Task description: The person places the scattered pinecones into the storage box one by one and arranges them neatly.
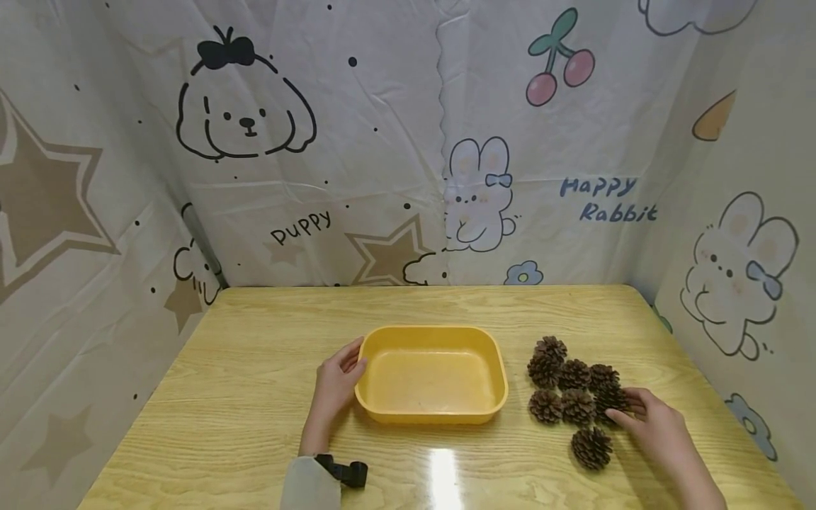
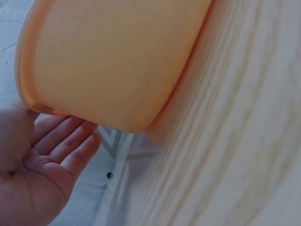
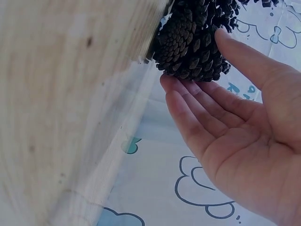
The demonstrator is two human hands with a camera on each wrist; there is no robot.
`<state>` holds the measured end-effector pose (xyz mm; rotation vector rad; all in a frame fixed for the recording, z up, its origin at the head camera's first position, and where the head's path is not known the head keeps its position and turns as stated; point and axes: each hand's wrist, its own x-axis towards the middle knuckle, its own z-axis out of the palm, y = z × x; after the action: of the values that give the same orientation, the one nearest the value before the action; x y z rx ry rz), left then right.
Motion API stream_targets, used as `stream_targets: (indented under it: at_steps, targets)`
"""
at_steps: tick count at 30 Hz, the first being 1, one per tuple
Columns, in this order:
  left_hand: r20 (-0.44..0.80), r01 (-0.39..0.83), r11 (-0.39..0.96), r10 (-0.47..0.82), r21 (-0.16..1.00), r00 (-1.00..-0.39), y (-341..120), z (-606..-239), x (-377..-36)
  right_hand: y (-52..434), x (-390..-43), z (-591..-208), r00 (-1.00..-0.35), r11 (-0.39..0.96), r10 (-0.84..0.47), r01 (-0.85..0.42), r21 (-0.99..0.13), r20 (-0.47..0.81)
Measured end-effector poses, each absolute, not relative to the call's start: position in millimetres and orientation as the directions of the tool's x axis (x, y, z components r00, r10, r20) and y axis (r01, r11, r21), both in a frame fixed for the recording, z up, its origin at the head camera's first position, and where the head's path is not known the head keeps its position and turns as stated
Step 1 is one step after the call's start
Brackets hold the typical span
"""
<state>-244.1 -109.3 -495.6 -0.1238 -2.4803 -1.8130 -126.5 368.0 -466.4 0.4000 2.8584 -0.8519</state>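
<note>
Toward the table's right edge, we touched one pine cone (image 1: 613,401) with our right hand (image 1: 659,428), fingers loosely spread, six other cones (image 1: 574,386) clustered beside. Our left hand (image 1: 336,386) lay open against the yellow tray (image 1: 433,418) mid-table (image 1: 255,340).

Under your hands the table (image 1: 255,397) is pale wood with a clear grain, lacquered smooth and glossy — you can see a bright glare streak on it near your edge. The yellow tray (image 1: 431,411) your left hand (image 1: 336,388) touches looks like smooth plastic with a soft, half-matt sheen, while the pine cones (image 1: 576,397) by your right hand (image 1: 659,428) are dry, dark brown and rough — woody scales standing open all over. Around you the printed backdrop (image 1: 395,142) looks like thin, creased sheeting with a faint shine, and your left sleeve (image 1: 309,485) is matt grey cloth.
</note>
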Motion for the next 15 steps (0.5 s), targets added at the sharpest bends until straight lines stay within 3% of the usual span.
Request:
stream_targets:
  at_steps: [15]
  targets:
    - [0.085, 0.087, 0.294, 0.018, 0.952, -0.996, -109.6, -497.8, -245.9, 368.0, -125.1, -466.9, -0.961, 0.804, 0.214, 0.274, -0.528, -0.173]
